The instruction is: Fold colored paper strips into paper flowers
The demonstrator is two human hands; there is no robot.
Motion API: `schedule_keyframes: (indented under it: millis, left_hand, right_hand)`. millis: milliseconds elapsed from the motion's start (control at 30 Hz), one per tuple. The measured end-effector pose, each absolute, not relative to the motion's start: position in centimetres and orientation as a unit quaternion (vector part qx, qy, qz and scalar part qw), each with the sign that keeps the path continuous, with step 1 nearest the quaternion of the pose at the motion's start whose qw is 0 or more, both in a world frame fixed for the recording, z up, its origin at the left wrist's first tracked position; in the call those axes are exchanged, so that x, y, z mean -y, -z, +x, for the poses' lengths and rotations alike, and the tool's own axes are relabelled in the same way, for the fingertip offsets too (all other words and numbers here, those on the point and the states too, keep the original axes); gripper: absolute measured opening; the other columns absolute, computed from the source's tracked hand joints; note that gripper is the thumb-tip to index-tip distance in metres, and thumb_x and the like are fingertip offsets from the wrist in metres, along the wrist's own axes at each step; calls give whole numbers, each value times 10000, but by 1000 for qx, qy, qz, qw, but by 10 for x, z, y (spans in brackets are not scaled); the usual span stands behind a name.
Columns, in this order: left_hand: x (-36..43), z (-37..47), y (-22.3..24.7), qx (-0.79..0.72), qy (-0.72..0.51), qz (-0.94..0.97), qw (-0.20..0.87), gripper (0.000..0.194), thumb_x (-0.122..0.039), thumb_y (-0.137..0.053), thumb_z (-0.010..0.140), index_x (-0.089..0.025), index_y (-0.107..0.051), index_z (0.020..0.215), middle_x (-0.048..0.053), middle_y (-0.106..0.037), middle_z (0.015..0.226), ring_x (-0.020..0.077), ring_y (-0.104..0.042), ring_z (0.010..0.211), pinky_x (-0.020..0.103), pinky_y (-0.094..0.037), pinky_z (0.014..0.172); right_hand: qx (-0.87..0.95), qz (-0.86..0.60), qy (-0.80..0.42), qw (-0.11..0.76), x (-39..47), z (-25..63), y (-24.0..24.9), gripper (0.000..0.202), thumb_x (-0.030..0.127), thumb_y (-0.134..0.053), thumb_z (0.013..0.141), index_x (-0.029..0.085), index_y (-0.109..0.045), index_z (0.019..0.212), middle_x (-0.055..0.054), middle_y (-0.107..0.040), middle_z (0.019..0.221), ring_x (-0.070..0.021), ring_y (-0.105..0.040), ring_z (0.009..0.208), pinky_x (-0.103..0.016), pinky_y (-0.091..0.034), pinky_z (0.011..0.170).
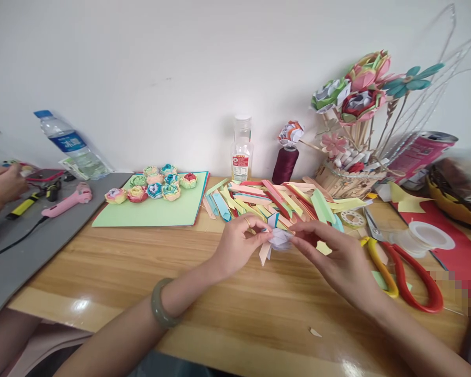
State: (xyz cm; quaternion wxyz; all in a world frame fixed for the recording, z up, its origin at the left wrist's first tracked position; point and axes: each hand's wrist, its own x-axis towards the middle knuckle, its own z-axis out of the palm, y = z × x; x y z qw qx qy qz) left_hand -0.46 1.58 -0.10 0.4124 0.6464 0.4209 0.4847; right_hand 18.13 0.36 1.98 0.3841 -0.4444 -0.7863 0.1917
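Observation:
Between my two hands is a small paper flower [279,240] of white folded petals, with peach and blue strips sticking out below and above. My left hand [241,242] pinches its left side between thumb and fingers; a ring and a green bangle [163,303] are on that arm. My right hand [333,254] pinches the flower's right edge with thumb and forefinger. Just behind lies a heap of folded paper strips [275,198] in pink, yellow, green, blue and red. Several finished paper flowers [155,189] sit on a green paper stack [149,213] to the left.
Scissors [416,283] with red and yellow handles lie right, beside a clear spool [432,235]. Behind stand a glue bottle [242,152], maroon thread [286,165] and a flower basket [349,178]. At left are a pink glue gun [68,200], a water bottle [73,144] and another person's hand [3,188].

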Motion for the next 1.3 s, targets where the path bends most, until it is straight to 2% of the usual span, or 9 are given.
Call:
schedule_keyframes:
  millis: [200,333,467,567,667,733,833,1100,1300]
  left_hand:
    - [-10,-4,6,-366,-507,749,220,102,-207,-551,789,-165,-629,739,33,-583,715,109,-557,669,233,-458,610]
    - [-5,-5,7,-335,-501,789,119,131,-157,-494,812,-173,-619,779,36,-592,729,112,-569,694,228,-463,619]
    - [-2,-4,6,-316,-501,802,79,124,-120,-483,812,-173,-595,815,31,-581,741,105,-565,696,215,-463,624]
    - [-3,-2,7,-319,-497,800,101,70,-139,-514,804,-169,-572,829,29,-564,746,107,-553,705,217,-467,632]
    - [-6,0,7,-350,-489,783,160,46,-173,-560,783,-159,-569,826,42,-564,781,121,-551,747,242,-475,667]
    - [-8,0,8,-365,-486,771,190,20,-176,-572,777,-159,-580,781,42,-573,776,129,-553,763,261,-471,692]
    - [-11,-1,7,-370,-487,763,211,69,-204,-578,776,-163,-589,721,35,-584,732,135,-552,752,270,-459,698]
    - [-12,-4,2,-363,-459,782,214,124,-208,-516,818,-139,-575,734,50,-589,751,123,-546,737,251,-449,692]
    - [-15,-6,1,-344,-451,787,243,118,-205,-526,812,-136,-569,726,48,-590,739,120,-542,721,248,-438,682]
  right_hand:
    - [788,-462,-239,330,-8,178,-14,223,399,-566,792,182,-616,807,-18,-606,674,-116,-509,547,-240,-420,475]
    - [788,-457,-233,341,-5,176,-15,191,369,-543,813,188,-599,791,-33,-632,729,-135,-557,602,-254,-450,512]
    - [782,-450,-221,371,0,173,-14,109,293,-548,816,200,-569,868,-27,-641,757,-137,-582,626,-257,-485,561]
    - [783,-434,-228,382,3,173,-13,94,253,-534,825,203,-541,904,-23,-626,777,-136,-586,667,-256,-489,605]
    - [787,-424,-232,383,3,173,-15,47,235,-507,835,200,-537,826,-19,-609,747,-144,-579,687,-262,-477,623]
    - [793,-426,-235,368,2,174,-17,91,217,-485,838,199,-542,769,-15,-605,711,-145,-570,669,-264,-463,609]
    - [788,-437,-254,350,-1,176,-19,103,206,-477,837,198,-556,772,-14,-608,719,-146,-567,674,-265,-451,609]
    - [743,-456,-345,346,-4,181,-20,151,306,-500,834,192,-553,750,-14,-582,717,-144,-543,685,-258,-430,610]
    - [646,-460,-466,392,-6,179,-26,222,374,-615,733,177,-536,669,7,-533,641,-117,-508,605,-233,-417,552]
